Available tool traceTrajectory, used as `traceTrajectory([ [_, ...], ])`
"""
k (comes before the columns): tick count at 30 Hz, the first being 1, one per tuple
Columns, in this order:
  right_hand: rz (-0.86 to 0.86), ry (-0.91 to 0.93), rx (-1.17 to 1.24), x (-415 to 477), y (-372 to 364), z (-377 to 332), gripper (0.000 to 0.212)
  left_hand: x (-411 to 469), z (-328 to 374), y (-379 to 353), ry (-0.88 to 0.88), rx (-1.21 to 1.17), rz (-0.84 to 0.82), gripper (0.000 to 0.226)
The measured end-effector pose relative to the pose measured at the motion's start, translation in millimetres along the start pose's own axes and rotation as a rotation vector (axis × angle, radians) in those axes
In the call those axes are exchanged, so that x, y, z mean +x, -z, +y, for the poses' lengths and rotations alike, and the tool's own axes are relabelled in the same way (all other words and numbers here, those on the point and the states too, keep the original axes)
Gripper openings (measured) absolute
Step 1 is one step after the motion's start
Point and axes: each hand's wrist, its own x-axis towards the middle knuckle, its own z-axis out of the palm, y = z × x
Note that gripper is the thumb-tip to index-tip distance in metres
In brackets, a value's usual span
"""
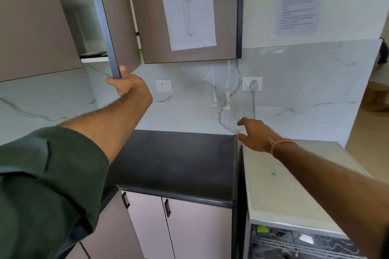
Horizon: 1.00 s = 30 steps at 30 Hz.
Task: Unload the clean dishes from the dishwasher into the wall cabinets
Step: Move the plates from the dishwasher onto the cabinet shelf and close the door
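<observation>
Veined white marble wall [189, 101] backs a black countertop [179, 164]. My left hand [128, 86] grips the bottom corner of the taupe wall-cabinet door [122, 27], which stands long axis upright, swung edge-on towards me. My right hand [254, 135] reaches forward with thumb and fingers parted; blur hides whether they hold anything. At lower right, the open dishwasher's wire rack [294, 246] is cut off by the frame.

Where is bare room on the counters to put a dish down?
The black counter is bare from the left arm across to its right edge. The pale worktop above the dishwasher is bare too, except where the right hand reaches over its back corner. Crowded: the wall behind, with cable and plug. The left hand grips the cabinet door.
</observation>
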Motion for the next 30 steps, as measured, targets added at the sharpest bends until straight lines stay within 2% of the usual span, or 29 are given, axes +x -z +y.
traceTrajectory([
  [1,0.011,0.036,-0.010,10,5,-10,0.047,1,2,3,0.004,-0.024,-0.049,0.031],
  [3,0.037,0.118,-0.024,32,16,-35,0.048,4,8,17,0.016,-0.068,-0.042,0.028],
  [5,0.060,0.195,-0.031,53,25,-63,0.049,10,12,32,-0.026,-0.018,-0.061,0.022],
  [9,0.093,0.306,-0.036,90,34,-125,0.051,48,11,51,-0.070,0.002,-0.107,0.041],
  [15,0.138,0.430,-0.026,146,30,-229,0.054,134,2,80,-0.079,-0.076,-0.135,0.035],
  [20,0.171,0.490,-0.021,195,3,-315,0.055,207,-5,95,-0.055,-0.165,-0.228,0.057],
  [25,0.157,0.531,-0.028,246,-28,-392,0.061,281,-15,100,-0.014,-0.266,-0.363,0.042],
  [30,0.159,0.548,-0.074,296,-53,-452,0.072,343,-24,95,0.035,-0.310,-0.454,0.037],
])
